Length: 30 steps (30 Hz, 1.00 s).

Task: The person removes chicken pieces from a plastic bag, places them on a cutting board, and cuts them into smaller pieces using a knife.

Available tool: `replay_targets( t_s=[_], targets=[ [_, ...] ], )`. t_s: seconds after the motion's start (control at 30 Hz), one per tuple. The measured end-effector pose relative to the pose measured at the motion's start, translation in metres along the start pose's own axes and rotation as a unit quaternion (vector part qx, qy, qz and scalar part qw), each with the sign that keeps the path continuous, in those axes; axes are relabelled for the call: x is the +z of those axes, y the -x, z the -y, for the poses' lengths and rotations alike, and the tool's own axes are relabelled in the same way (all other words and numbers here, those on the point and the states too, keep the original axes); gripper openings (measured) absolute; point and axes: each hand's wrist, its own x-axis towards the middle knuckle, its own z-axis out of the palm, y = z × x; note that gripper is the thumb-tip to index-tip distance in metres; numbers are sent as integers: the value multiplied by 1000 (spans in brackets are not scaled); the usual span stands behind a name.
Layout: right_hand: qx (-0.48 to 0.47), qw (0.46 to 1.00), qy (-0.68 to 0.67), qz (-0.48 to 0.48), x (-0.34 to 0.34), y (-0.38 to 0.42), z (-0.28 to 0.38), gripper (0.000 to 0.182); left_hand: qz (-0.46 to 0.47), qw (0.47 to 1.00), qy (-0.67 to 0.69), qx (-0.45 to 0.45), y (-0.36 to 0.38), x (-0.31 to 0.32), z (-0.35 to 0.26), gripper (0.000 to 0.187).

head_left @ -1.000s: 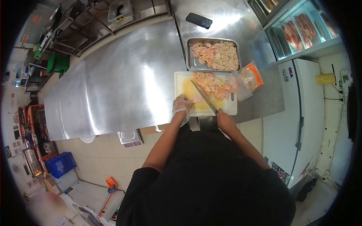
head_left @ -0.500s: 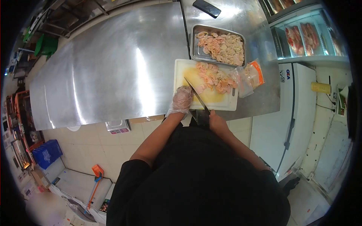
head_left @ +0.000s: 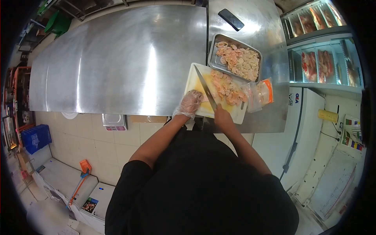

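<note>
My left hand (head_left: 190,102), in a clear plastic glove, rests on the left side of the white cutting board (head_left: 191,81). Its fingers are curled over a piece of pale pink raw meat (head_left: 204,98), mostly hidden beneath them. My right hand (head_left: 224,118) grips a long knife (head_left: 206,87) by its handle. The blade slants across the board, its tip near the far left corner, just right of my left hand. Cut raw meat pieces (head_left: 227,89) lie heaped to the right of the blade. Yellowish wet stains mark the board.
A metal tray (head_left: 212,62) of cut meat stands beyond the board. To the right lies a clear plastic bag with an orange band (head_left: 267,91). A phone (head_left: 231,19) lies farther back on the steel table (head_left: 113,58). A lit display fridge (head_left: 325,64) stands at right.
The knife and my right hand have moved forward over the board, with the blade tip now nearer its far edge. My left hand stays curled at the board's left side. The camera view has shifted.
</note>
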Motion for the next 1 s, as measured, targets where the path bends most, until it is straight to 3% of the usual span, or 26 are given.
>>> replay_targets(
  t_s=[0.13,0.23,0.3,0.37,0.47,0.53,0.67,0.77,1.0],
  targets=[
    [84,993,29,72,-9,44,-15,18,-23,999,31,-5,-8,5,-3,12],
    [104,991,11,88,-6,44,-15,19,0,1000,-3,2,-8,-1,-11,14],
    [110,989,16,94,-2,42,-16,20,63,997,-46,8,-3,-9,-18,15],
    [114,988,22,102,1,39,-19,21,30,998,-52,9,-4,1,-19,15],
    [111,988,18,102,5,36,-21,18,-1,999,-48,-8,-10,10,-25,14],
    [56,996,29,59,1,27,-13,19,4,999,-36,-22,-15,15,-25,13],
    [23,1000,-10,6,0,-45,15,19,22,998,-52,5,-15,23,-17,12],
    [35,999,7,28,-12,-74,32,19,33,997,-74,9,-10,24,-15,11],
    [-20,999,-26,-6,-11,-71,-2,25,49,988,-145,34,-4,19,-33,11]
  ],
)
